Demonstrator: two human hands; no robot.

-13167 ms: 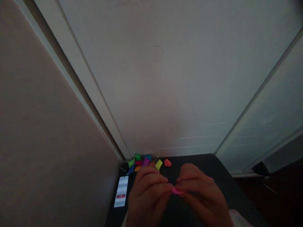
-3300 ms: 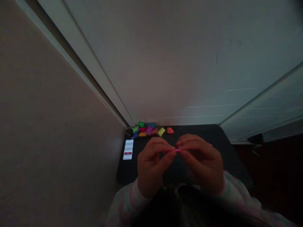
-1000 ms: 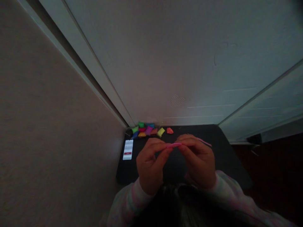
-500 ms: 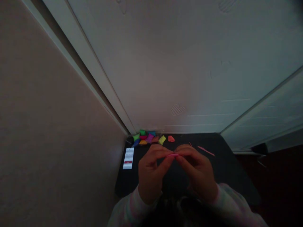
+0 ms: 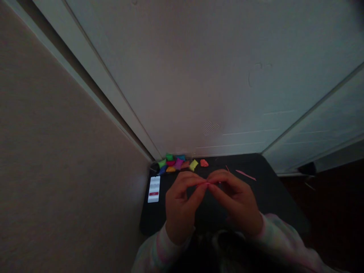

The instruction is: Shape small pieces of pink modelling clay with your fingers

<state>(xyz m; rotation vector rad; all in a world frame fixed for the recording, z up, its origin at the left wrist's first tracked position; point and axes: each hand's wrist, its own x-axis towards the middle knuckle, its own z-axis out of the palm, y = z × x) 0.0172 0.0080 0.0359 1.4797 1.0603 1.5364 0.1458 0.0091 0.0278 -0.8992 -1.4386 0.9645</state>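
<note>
Two hands meet fingertip to fingertip, left hand (image 5: 181,204) and right hand (image 5: 238,200) both pinched on a small, soft-looking pink piece (image 5: 207,184) between them, mostly hidden. Just beyond the right hand lies a long, thin pink strip (image 5: 246,174), flat on the black table (image 5: 274,203). Danger here, I'd judge: an uneven squeeze or outward tug could tear that piece or drop it.

A phone (image 5: 154,189), screen lit, lies near the left edge of the dark table (image 5: 273,197). Beyond it, coloured packets (image 5: 178,163) bunch by the foot of a white panel (image 5: 182,83) marked with a striped heart (image 5: 211,127). A brownish wall (image 5: 71,170) stands at left; dark floor (image 5: 338,208) shows at right.
</note>
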